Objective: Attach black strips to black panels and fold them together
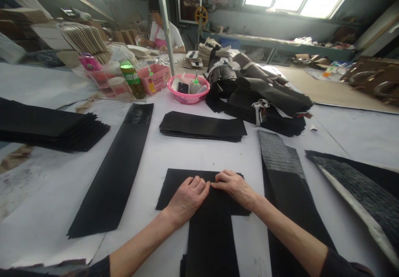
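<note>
Both my hands rest side by side on black sheets at the near middle of the white table. My left hand lies palm down with fingers curled and pressed onto a long black strip that runs toward me. My right hand presses with bent fingers on the same spot, fingertips almost touching the left hand's. Under the strip lies a wider black sheet, placed crosswise.
A long black strip lies to the left, and a stack of black sheets straight ahead. More black stacks sit far left and dark textured strips at right. A pink basin, bottles and a heap of black pieces stand behind. Another person sits at the back.
</note>
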Demonstrator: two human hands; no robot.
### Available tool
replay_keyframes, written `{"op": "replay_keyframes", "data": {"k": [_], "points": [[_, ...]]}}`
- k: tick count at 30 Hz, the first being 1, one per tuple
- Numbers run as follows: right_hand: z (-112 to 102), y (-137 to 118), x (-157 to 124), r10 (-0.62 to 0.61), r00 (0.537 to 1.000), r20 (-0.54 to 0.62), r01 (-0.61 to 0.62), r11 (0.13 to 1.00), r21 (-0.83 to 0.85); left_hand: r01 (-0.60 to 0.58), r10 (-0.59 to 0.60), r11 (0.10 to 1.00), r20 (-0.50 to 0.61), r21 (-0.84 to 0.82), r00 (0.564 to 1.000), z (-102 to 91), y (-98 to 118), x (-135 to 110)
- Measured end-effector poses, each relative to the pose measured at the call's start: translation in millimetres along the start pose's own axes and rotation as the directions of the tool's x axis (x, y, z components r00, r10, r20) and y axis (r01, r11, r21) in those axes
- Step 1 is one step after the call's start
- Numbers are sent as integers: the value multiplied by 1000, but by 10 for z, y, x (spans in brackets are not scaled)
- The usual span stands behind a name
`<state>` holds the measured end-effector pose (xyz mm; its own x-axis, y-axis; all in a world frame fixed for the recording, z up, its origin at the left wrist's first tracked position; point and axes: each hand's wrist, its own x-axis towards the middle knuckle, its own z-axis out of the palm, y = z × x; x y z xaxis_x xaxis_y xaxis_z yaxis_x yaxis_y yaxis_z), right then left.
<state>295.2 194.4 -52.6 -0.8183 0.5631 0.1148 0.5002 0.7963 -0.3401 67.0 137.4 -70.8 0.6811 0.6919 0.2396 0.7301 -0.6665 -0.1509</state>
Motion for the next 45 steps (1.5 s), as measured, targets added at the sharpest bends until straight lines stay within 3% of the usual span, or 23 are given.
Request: {"op": "replay_keyframes", "data": {"k": [20, 30, 35, 39, 45], "points": [[-103, 112, -174, 3, 999, 39, -3, 1000, 0, -22, 18, 999, 104, 38, 994, -61, 45, 71], [-73, 163, -304, 44, 999, 32, -44, 999, 0, 0, -1, 1000, 74, 10, 997, -59, 53, 64], [-172, 200, -359, 35, 999, -3, -35, 999, 23, -2, 1, 1000, 64, 22, 998, -49, 47, 61], [-189, 112, -273, 73, 996, -60, -72, 997, 16, 4, -5, 1000, 38, 21, 999, -46, 47, 58], [101, -151, 30, 105, 986, -128, -103, 995, 19, 10, -14, 996, -52, -86, 999, 3, -41, 0]]}}
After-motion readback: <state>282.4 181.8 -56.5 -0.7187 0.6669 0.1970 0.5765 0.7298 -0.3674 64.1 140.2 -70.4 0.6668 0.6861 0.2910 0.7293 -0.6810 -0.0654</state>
